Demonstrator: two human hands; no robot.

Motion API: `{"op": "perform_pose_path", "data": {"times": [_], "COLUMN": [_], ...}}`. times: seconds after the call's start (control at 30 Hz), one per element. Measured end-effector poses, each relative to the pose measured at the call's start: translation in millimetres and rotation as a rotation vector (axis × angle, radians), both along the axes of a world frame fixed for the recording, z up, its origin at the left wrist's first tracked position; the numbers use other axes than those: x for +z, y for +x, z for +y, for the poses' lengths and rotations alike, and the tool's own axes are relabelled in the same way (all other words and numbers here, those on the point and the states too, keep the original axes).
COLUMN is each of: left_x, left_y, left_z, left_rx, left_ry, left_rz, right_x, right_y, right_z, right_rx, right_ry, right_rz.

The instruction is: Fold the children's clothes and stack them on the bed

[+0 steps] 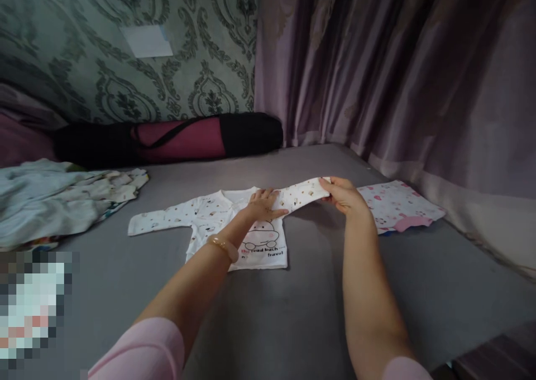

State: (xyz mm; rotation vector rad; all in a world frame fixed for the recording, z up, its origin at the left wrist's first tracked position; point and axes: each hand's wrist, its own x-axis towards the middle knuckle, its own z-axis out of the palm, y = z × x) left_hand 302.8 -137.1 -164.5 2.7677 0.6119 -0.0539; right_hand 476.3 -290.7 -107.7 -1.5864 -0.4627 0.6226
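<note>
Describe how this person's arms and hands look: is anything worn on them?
The left hand is ungloved, with a smooth, rounded, honey-beige bangle at the wrist. The right hand is also ungloved, its wrist bare. Pale pink sleeves, the left sleeve with a curved seam line and the right sleeve barely in view, leave both forearms uncovered.

The left hand [264, 206] and forearm [201, 279] hide part of the shirt [268, 251]; pixelation obscures a lower-left object [29, 307].
</note>
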Motion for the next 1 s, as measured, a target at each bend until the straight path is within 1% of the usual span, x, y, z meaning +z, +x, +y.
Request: {"op": "perform_pose_path", "data": {"times": [0.1, 0.2, 0.27, 0.33, 0.4, 0.47, 0.53, 0.57, 0.63, 0.7, 0.77, 0.8, 0.83, 0.87, 0.93, 0.97, 1.0], "left_x": [5.5, 9.0, 11.1, 13.1, 15.2, 17.1, 18.4, 18.5, 17.2, 13.2, 7.4, 4.4, 1.8, -0.5, -3.8, -5.0, -6.2], "left_y": [5, 11, 14, 12, 4, -12, -35, -48, -74, -95, -109, -112, -114, -114, -112, -110, -109], "left_z": [5, 9, 10, 12, 16, 21, 27, 29, 32, 33, 33, 33, 33, 33, 34, 35, 35], "left_rx": [-0.020, -0.029, -0.029, -0.031, -0.033, -0.010, 0.081, 0.157, 0.342, 0.486, 0.571, 0.596, 0.613, 0.621, 0.592, 0.571, 0.561], "left_ry": [-0.005, 0.013, 0.018, -0.016, -0.076, -0.143, -0.251, -0.334, -0.552, -0.775, -0.951, -1.017, -1.070, -1.111, -1.154, -1.154, -1.134], "left_rz": [0.003, 0.020, 0.017, -0.011, -0.090, -0.231, -0.400, -0.475, -0.604, -0.722, -0.818, -0.851, -0.873, -0.884, -0.884, -0.879, -0.875], "right_x": [3.5, -0.2, -3.9, -5.5, -3.5, 1.5, 7.3, 9.8, 12.2, 10.3, 3.9, -0.5, -5.2, -10.0, -17.6, -19.9, -21.2], "right_y": [-26, -56, -70, -77, -78, -78, -80, -81, -87, -96, -108, -115, -122, -129, -139, -141, -140], "right_z": [26, 51, 61, 67, 69, 72, 77, 80, 89, 100, 111, 116, 120, 123, 126, 125, 124], "right_rx": [0.056, 0.128, 0.151, 0.135, 0.095, 0.061, 0.041, 0.035, 0.027, 0.026, 0.026, 0.042, 0.086, 0.160, 0.335, 0.389, 0.401], "right_ry": [0.086, 0.131, 0.100, 0.050, 0.008, -0.034, -0.087, -0.108, -0.130, -0.122, -0.135, -0.153, -0.177, -0.201, -0.228, -0.224, -0.212], "right_rz": [0.046, 0.057, 0.052, 0.040, 0.028, 0.007, -0.038, -0.062, -0.106, -0.135, -0.232, -0.297, -0.356, -0.392, -0.365, -0.323, -0.284]}}
